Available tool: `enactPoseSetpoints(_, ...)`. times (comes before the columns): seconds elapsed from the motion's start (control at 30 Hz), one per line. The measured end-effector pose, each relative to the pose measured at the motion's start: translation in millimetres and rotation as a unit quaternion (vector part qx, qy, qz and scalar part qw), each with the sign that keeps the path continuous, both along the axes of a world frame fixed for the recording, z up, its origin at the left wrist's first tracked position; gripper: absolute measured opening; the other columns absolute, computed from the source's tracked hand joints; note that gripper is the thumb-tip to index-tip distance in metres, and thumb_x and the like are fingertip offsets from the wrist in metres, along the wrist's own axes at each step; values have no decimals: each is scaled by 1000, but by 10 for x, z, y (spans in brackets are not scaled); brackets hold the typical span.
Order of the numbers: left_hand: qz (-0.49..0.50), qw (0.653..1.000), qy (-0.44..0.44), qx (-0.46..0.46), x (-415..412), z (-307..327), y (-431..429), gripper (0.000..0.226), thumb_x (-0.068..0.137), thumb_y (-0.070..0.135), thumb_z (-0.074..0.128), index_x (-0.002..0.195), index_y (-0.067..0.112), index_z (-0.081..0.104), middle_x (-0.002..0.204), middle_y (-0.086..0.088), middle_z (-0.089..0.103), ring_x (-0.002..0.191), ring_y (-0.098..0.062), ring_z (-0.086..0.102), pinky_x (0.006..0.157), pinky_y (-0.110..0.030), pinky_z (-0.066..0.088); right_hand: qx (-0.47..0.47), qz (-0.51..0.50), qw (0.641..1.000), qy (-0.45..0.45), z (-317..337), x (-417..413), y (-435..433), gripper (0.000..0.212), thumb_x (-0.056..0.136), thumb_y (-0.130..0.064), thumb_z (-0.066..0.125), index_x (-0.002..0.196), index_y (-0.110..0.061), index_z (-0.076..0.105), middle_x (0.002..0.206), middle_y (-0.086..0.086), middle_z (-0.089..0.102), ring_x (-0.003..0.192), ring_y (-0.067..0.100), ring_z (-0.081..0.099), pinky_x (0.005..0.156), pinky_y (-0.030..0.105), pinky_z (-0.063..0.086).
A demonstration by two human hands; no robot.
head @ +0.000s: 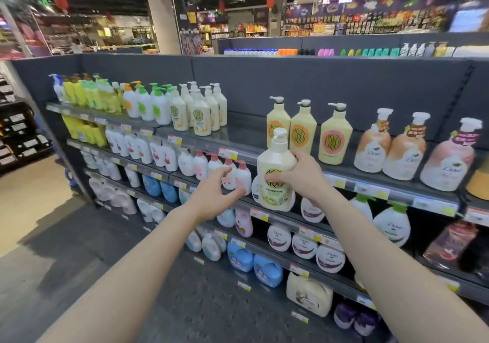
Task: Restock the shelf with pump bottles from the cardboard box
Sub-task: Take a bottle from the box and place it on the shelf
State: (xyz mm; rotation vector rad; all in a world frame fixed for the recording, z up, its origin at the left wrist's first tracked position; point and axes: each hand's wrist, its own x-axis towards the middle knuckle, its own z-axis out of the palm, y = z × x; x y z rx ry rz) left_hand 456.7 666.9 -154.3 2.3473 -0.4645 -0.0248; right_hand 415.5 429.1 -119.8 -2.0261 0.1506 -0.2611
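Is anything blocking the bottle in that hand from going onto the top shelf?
Nothing visible does. The right hand grips the pump bottle before the top shelf, whose stretch left of the three yellow bottles is bare. The left hand holds nothing.

held bottle [276,173] before top shelf [246,133], three matching bottles [304,128] behind, left hand [214,197] leftward

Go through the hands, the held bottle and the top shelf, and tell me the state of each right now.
held pump bottle: upright, in front of the top shelf edge, not set down.
right hand: grips the held pump bottle around its body.
left hand: open, fingers spread, holding nothing.
three yellow pump bottles: standing upright on the top shelf.
top shelf: bare stretch left of the three yellow pump bottles.
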Motion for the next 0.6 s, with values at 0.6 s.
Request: enactPoseSetpoints(0.6, -20, 999, -5, 24, 2731, 137, 291, 77, 93, 54, 65, 158, 25, 36, 160, 4, 43, 145, -17, 42, 114, -35, 38, -13, -73, 997, 2, 62, 2835, 252, 64, 66, -27, 94, 121, -20, 61, 105, -5, 70, 101, 23, 68, 90, 48, 58)
